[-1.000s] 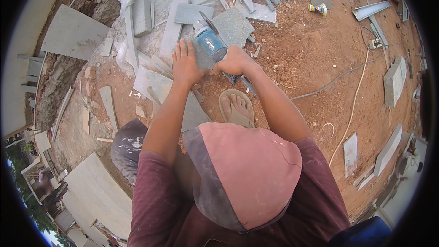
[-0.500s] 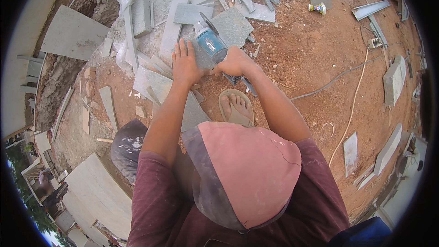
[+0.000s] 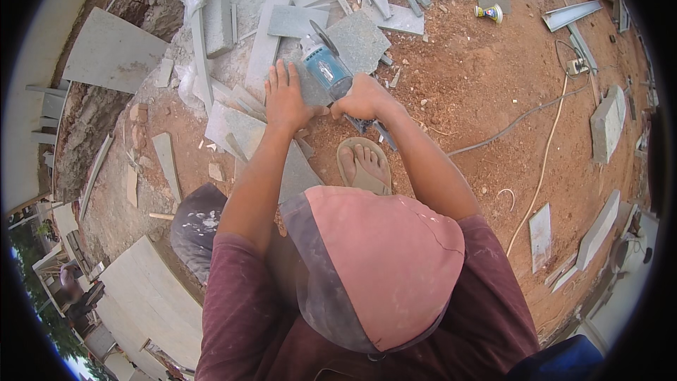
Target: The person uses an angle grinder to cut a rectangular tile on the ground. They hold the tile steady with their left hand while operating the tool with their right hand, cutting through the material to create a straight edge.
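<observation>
My right hand (image 3: 363, 97) is wrapped round the rear of a blue angle grinder (image 3: 327, 68). The grinder's thin dark disc (image 3: 324, 38) stands on edge at its far end, over a grey-green stone slab (image 3: 360, 39). Just left of the tool, my left hand (image 3: 285, 99) lies flat with its fingers stretched out on a piece of stone (image 3: 309, 88), its thumb reaching towards my right hand. Whether the disc touches the stone, or is spinning, I cannot tell.
Several cut slabs and strips, among them a grey slab (image 3: 299, 22), lie in pale dust at the far side. My sandalled foot (image 3: 364, 164) is close below the grinder. A grey cable (image 3: 504, 130) runs right to a socket (image 3: 577, 66). A small tub (image 3: 489, 13) lies far right.
The grinder and my right hand have shifted very slightly to the right and nearer. My left hand stays in the same place.
</observation>
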Action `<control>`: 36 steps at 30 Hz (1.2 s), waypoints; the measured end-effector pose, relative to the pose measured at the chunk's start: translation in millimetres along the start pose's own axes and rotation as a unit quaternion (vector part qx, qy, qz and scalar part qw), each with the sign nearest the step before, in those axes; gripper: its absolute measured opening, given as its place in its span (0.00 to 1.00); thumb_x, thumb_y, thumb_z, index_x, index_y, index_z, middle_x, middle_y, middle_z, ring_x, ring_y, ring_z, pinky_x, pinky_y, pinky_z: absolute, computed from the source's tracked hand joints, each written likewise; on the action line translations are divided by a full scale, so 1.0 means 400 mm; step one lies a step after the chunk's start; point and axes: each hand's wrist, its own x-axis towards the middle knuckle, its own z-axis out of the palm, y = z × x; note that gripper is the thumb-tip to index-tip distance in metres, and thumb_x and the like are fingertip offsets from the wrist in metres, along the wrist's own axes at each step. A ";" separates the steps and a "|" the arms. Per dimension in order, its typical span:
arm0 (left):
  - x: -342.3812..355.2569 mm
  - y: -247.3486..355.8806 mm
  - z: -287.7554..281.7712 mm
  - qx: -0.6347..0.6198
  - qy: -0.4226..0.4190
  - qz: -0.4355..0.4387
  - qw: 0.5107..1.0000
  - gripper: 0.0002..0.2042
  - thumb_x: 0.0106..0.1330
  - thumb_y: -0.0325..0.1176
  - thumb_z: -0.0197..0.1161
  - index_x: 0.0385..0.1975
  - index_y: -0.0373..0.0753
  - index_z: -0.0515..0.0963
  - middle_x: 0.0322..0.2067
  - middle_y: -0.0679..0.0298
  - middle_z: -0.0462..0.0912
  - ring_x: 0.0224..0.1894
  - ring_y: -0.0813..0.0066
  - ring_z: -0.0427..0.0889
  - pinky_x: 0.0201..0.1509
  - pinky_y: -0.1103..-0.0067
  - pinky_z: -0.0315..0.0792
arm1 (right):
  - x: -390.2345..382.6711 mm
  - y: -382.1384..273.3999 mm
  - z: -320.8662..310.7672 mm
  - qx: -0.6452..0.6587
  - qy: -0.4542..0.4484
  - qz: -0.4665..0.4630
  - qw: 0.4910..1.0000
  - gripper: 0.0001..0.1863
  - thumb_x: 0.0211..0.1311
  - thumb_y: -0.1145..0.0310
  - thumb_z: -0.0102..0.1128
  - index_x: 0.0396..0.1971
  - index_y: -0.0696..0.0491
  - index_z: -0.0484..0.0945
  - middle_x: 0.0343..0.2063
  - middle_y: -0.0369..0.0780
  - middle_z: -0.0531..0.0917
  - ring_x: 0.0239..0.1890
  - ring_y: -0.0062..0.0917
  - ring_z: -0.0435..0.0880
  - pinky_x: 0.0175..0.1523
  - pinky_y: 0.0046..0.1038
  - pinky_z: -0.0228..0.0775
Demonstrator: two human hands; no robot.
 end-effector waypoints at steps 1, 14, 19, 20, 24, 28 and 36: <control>-0.001 -0.001 0.000 0.000 0.001 0.001 1.000 0.71 0.42 0.60 0.88 0.83 0.31 0.51 0.84 0.40 0.47 0.87 0.43 0.44 0.88 0.56 0.45 | 0.001 0.001 0.002 -0.001 0.003 0.000 1.000 0.34 0.36 0.55 0.84 0.39 0.69 0.89 0.44 0.61 0.91 0.50 0.49 0.92 0.57 0.39 0.84; -0.001 0.003 -0.004 0.006 -0.007 -0.004 1.000 0.71 0.43 0.62 0.87 0.84 0.32 0.51 0.84 0.41 0.46 0.87 0.45 0.43 0.88 0.56 0.45 | -0.016 0.003 0.001 -0.007 0.006 -0.005 1.000 0.34 0.37 0.55 0.83 0.39 0.69 0.89 0.44 0.61 0.91 0.50 0.49 0.92 0.56 0.40 0.84; 0.000 0.003 -0.003 0.008 -0.006 -0.003 1.000 0.71 0.43 0.63 0.87 0.83 0.32 0.51 0.84 0.42 0.46 0.87 0.45 0.43 0.88 0.56 0.45 | -0.020 0.007 0.002 -0.003 0.008 -0.007 1.000 0.34 0.38 0.55 0.83 0.40 0.70 0.89 0.44 0.61 0.90 0.50 0.50 0.92 0.57 0.40 0.84; 0.000 0.003 -0.003 0.009 -0.006 -0.004 1.000 0.71 0.43 0.63 0.87 0.83 0.32 0.51 0.84 0.42 0.46 0.87 0.45 0.43 0.88 0.56 0.45 | -0.019 0.007 0.002 -0.004 0.006 -0.007 1.000 0.34 0.38 0.55 0.83 0.40 0.70 0.89 0.44 0.61 0.90 0.50 0.50 0.92 0.57 0.40 0.84; -0.001 0.003 -0.003 0.010 -0.005 -0.004 1.000 0.71 0.43 0.63 0.87 0.83 0.32 0.51 0.84 0.42 0.46 0.87 0.45 0.43 0.88 0.56 0.45 | -0.022 0.008 0.002 -0.005 0.007 -0.006 1.000 0.33 0.38 0.55 0.82 0.39 0.70 0.89 0.44 0.61 0.90 0.50 0.49 0.92 0.57 0.40 0.84; -0.002 0.005 -0.004 0.006 -0.005 -0.004 1.000 0.71 0.43 0.62 0.87 0.83 0.32 0.51 0.84 0.42 0.46 0.87 0.44 0.43 0.88 0.56 0.45 | -0.017 0.019 0.008 -0.004 0.008 -0.010 1.000 0.33 0.37 0.55 0.82 0.39 0.69 0.89 0.43 0.61 0.91 0.49 0.48 0.92 0.56 0.39 0.84; -0.003 0.007 -0.007 -0.002 -0.005 -0.003 1.000 0.71 0.43 0.62 0.87 0.83 0.31 0.51 0.84 0.41 0.46 0.87 0.43 0.43 0.88 0.55 0.46 | -0.013 0.029 0.012 0.005 0.003 -0.016 1.000 0.34 0.36 0.55 0.82 0.39 0.69 0.89 0.43 0.59 0.91 0.47 0.47 0.93 0.55 0.38 0.84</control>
